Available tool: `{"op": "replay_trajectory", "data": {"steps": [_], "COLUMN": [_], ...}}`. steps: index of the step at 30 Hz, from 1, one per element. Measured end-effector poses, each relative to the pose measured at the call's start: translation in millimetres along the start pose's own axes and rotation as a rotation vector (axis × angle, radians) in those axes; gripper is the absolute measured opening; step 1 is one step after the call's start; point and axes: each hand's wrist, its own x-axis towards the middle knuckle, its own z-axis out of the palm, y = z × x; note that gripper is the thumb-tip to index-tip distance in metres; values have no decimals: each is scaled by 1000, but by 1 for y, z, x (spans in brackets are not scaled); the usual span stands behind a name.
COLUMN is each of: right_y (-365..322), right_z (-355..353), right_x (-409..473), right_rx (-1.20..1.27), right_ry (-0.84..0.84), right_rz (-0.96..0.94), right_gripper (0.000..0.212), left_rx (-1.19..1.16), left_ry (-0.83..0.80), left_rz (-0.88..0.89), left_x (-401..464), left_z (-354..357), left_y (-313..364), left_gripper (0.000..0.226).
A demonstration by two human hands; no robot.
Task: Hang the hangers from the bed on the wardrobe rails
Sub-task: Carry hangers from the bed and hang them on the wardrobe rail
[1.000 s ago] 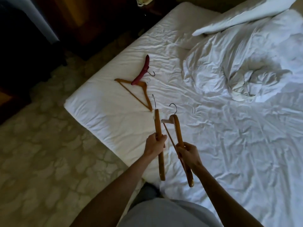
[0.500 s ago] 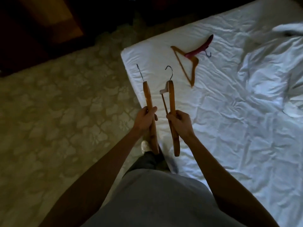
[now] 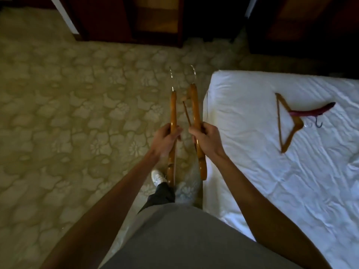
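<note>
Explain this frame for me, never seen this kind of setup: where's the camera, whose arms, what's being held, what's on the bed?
No machine here: a person wears a camera on the head, looking down at their own arms. The left hand grips one orange-brown wooden hanger; the right hand grips a second wooden hanger with a trouser bar, fingers curled around each. Both are held over the patterned carpet. On the white-sheeted bed lie a triangular wooden hanger and a dark red hanger, touching.
</note>
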Motion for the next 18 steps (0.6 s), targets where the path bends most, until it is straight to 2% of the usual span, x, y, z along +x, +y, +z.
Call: {"op": "replay_trajectory", "data": {"steps": [8, 11, 18], "right_y": [-90, -114, -158], "right_z": [71, 94, 123], "right_x": [130, 172, 273], "right_rx": [69, 71, 33], "right_ry": [-33, -47, -93], "right_rz": [-27, -40, -67], "right_gripper": [20, 27, 17], "left_rx": [-84, -99, -122], "left_ry": [86, 89, 98], "left_rz": [36, 40, 76], "left_x": [116, 157, 265], "left_z": [-105, -141, -194], "left_y": [34, 43, 72], "left_gripper": [14, 12, 16]}}
